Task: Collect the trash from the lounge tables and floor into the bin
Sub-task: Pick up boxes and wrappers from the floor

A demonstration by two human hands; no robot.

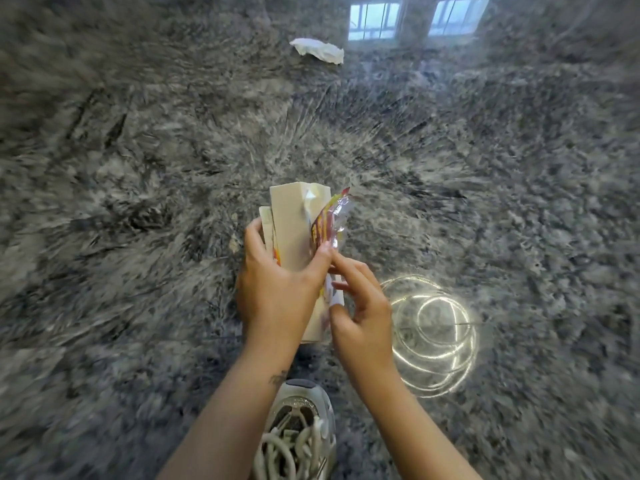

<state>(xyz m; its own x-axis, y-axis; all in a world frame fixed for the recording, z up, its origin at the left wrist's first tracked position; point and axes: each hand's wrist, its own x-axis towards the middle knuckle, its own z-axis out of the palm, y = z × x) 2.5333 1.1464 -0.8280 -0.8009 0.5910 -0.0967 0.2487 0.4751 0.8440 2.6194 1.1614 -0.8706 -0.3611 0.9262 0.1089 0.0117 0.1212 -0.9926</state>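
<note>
My left hand point(277, 285) grips a cream-coloured carton point(289, 230) upright, together with a second flat pack behind it and a red and yellow plastic wrapper point(327, 221) pressed against the carton's right side. My right hand point(360, 317) touches the wrapper's lower part with thumb and fingertips, its fingers curled around it. A crumpled white paper point(318, 50) lies on the floor far ahead, well beyond both hands. No bin is in view.
The floor is glossy grey speckled stone point(138, 168) all around. It mirrors two windows point(415, 19) at the top and a ring-shaped lamp point(436, 334) to the right of my hands. My grey laced shoe point(298, 434) stands below the hands.
</note>
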